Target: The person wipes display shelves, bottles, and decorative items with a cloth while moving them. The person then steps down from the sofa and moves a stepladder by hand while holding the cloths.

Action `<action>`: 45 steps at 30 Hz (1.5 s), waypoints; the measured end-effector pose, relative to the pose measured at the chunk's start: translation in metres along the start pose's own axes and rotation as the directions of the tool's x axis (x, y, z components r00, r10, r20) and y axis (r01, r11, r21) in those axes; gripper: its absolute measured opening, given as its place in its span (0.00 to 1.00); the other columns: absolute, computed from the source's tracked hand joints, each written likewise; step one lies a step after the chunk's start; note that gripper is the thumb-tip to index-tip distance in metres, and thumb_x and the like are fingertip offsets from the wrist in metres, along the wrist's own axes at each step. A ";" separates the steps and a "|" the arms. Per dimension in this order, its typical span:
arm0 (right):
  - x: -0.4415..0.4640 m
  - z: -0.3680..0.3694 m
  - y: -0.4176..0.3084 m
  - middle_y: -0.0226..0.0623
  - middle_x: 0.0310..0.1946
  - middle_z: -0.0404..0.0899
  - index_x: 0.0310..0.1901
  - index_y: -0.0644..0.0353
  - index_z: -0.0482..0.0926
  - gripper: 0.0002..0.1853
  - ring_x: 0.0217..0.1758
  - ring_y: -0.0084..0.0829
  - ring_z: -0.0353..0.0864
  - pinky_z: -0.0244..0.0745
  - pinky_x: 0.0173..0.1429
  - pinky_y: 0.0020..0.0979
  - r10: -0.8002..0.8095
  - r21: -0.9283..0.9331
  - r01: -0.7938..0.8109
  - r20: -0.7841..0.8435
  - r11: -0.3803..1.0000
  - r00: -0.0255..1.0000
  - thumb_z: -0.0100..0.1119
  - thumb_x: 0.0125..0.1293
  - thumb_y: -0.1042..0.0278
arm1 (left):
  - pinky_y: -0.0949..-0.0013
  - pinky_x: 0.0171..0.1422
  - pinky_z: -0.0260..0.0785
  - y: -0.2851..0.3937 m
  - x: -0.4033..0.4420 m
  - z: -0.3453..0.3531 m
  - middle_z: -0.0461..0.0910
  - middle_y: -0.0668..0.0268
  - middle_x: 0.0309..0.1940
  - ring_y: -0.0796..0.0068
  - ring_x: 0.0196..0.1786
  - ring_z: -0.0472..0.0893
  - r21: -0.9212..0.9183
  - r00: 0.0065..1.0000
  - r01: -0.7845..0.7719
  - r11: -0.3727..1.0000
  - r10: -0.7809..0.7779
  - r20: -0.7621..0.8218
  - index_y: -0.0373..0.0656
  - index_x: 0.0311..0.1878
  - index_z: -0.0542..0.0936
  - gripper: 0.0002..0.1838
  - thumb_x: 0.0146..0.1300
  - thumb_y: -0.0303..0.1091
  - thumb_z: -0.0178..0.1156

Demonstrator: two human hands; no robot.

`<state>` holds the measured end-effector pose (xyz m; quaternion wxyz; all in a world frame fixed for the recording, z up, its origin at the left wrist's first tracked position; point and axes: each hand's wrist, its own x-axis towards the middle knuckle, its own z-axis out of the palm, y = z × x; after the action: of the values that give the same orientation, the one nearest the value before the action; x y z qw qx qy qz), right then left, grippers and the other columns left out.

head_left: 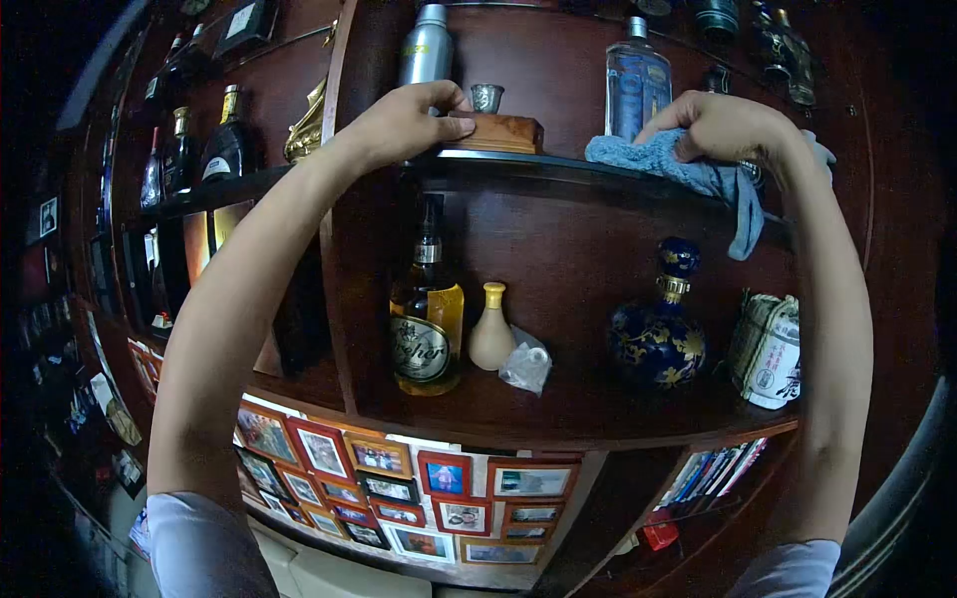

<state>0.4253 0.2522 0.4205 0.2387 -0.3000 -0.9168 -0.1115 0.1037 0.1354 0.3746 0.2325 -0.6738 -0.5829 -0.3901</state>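
My left hand (414,122) grips the left end of a small wooden box (508,134) on the upper shelf. A small metal cup (486,98) stands on top of the box, and a silver bottle (428,48) is just behind my fingers. On the right, my right hand (713,128) presses a light blue cloth (648,154) onto the shelf edge (558,169), its fingers bent into it. One end of the cloth hangs below the edge. A clear blue bottle (636,80) stands right behind the cloth.
On the lower shelf (558,424) stand a whisky bottle (427,329), a beige vase (490,334), a plastic packet (525,367), a dark blue and gold bottle (658,339) and a wrapped container (770,354). Dark bottles (227,145) are at left. Framed photos (399,513) hang below.
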 end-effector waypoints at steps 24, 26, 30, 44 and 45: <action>0.196 0.078 -0.064 0.51 0.44 0.88 0.48 0.68 0.86 0.20 0.43 0.41 0.86 0.79 0.49 0.41 0.001 -0.426 0.071 0.166 0.902 0.986 0.58 0.54 0.71 | 0.61 0.53 0.72 0.022 -0.015 -0.081 0.81 0.67 0.43 0.72 0.49 0.78 0.041 0.999 0.032 0.999 -0.030 -0.042 0.50 0.57 0.79 0.19 0.74 0.52 0.59; 0.169 0.073 -0.080 0.50 0.45 0.87 0.47 0.69 0.86 0.19 0.45 0.40 0.86 0.79 0.49 0.41 0.003 -0.281 0.032 0.122 0.959 0.992 0.58 0.55 0.70 | 0.59 0.56 0.73 0.020 -0.013 -0.089 0.81 0.66 0.46 0.70 0.51 0.79 0.027 1.000 0.018 0.999 -0.019 0.017 0.51 0.58 0.79 0.20 0.74 0.53 0.58; 0.136 0.062 -0.089 0.47 0.48 0.86 0.46 0.69 0.86 0.17 0.48 0.36 0.85 0.78 0.51 0.40 0.012 0.036 -0.013 0.029 0.999 0.999 0.60 0.57 0.68 | 0.64 0.51 0.73 0.024 -0.018 -0.087 0.78 0.72 0.41 0.76 0.46 0.77 0.031 1.000 0.015 0.999 -0.014 -0.011 0.50 0.55 0.78 0.16 0.75 0.50 0.58; 0.130 0.061 -0.078 0.37 0.50 0.88 0.62 0.47 0.84 0.28 0.44 0.28 0.83 0.77 0.56 0.29 -0.509 0.376 0.471 0.004 0.798 0.861 0.59 0.58 0.75 | 0.67 0.53 0.72 0.008 -0.024 -0.109 0.79 0.74 0.40 0.79 0.46 0.78 -0.066 0.999 -0.006 0.998 0.008 0.043 0.51 0.53 0.77 0.14 0.74 0.48 0.60; 0.125 0.060 -0.085 0.37 0.50 0.88 0.62 0.47 0.84 0.28 0.44 0.28 0.83 0.77 0.56 0.29 -0.505 0.377 0.467 0.004 0.800 0.863 0.59 0.58 0.75 | 0.67 0.53 0.71 0.009 -0.025 -0.108 0.79 0.73 0.40 0.79 0.46 0.78 -0.097 0.999 0.017 0.995 -0.014 0.036 0.51 0.53 0.78 0.14 0.74 0.48 0.60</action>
<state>0.2632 0.2675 0.4268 0.2053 -0.0106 -0.9785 0.0182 0.0845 0.0357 0.4193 0.1863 -0.6865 -0.5724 -0.4080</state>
